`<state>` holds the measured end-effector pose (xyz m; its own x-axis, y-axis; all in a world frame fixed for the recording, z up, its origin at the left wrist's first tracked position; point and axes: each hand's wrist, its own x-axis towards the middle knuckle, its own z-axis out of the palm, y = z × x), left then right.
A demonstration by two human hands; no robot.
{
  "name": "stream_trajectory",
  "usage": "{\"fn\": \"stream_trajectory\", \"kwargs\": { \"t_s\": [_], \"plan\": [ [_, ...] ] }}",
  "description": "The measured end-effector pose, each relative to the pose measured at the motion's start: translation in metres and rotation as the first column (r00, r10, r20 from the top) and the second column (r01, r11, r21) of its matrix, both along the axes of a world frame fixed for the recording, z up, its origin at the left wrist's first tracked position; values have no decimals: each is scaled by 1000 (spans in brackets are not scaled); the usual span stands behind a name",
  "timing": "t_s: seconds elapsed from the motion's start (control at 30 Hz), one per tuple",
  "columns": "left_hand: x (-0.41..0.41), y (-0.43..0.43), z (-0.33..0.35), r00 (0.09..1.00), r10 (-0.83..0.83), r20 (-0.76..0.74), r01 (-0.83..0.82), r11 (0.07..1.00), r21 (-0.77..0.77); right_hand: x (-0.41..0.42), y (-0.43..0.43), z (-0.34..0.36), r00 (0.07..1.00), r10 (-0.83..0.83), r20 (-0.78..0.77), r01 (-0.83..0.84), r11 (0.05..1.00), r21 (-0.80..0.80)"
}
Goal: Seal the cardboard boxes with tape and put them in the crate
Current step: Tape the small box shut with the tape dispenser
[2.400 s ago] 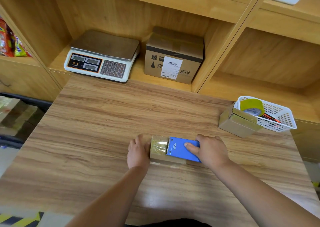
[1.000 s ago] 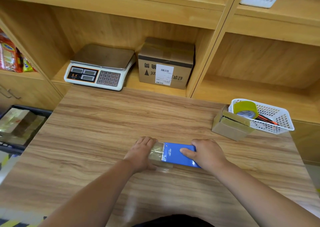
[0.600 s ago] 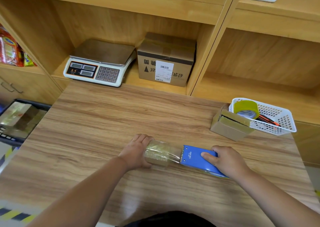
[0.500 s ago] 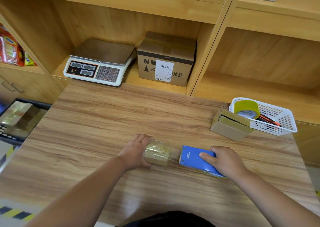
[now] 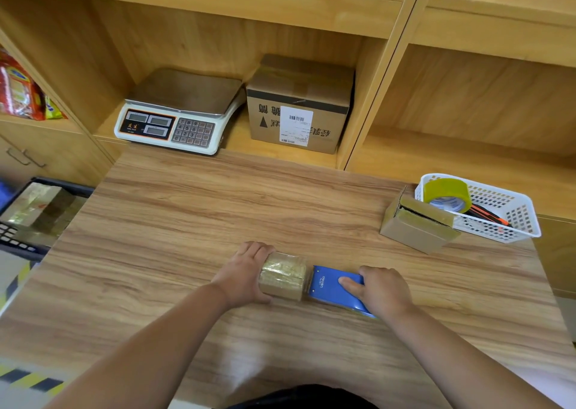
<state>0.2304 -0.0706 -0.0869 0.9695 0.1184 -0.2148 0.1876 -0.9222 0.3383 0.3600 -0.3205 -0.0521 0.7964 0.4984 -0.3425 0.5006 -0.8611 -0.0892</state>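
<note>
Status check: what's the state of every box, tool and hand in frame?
taped box: tape across the top.
left hand: grips it.
tape dispenser: lying beside that box.
right hand: grips it.
second box: flap ajar, unsealed.
big box: closed, labelled.
tape roll: in the basket.
crate: holds wrapped boxes.

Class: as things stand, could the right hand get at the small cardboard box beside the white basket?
Probably yes: only bare tabletop separates the right hand from the small cardboard box, but it grips the blue tape dispenser.
</note>
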Motion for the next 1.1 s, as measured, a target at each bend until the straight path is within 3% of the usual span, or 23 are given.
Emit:
{"fn": "stream_trajectory", "kwargs": {
  "t_s": [0.13, 0.33, 0.5, 0.6, 0.7, 0.9, 1.1],
  "plan": [
    [-2, -1, 1, 1000, -18, -1, 18, 999, 37, -4, 6, -2, 1000, -17, -3, 17, 1000, 6],
    [6, -20, 11, 993, -88, -74, 106, 948, 301, -6, 10, 1, 999, -16, 36, 15, 999, 28],
    [29, -54, 19, 973, -222, -66, 232, 926, 297, -8, 9, 8, 998, -22, 54, 21, 1000, 12],
    [35, -57, 24, 973, -231, -26, 228, 926, 300, -9, 3, 16, 997, -35, 62, 33, 999, 20],
    [35, -49, 29, 983, -179, 28, 169, 961, 218, -9, -4, 27, 994, -88, 62, 81, 991, 110],
    [23, -24, 47, 990, -56, 130, 67, 994, -85, -7, -3, 64, 985, -170, 31, 153, 943, 297],
    [-5, -5, 51, 999, 28, 44, -13, 953, -302, -13, 23, 94, 994, -111, -21, 113, 962, 247]
  ]
}}
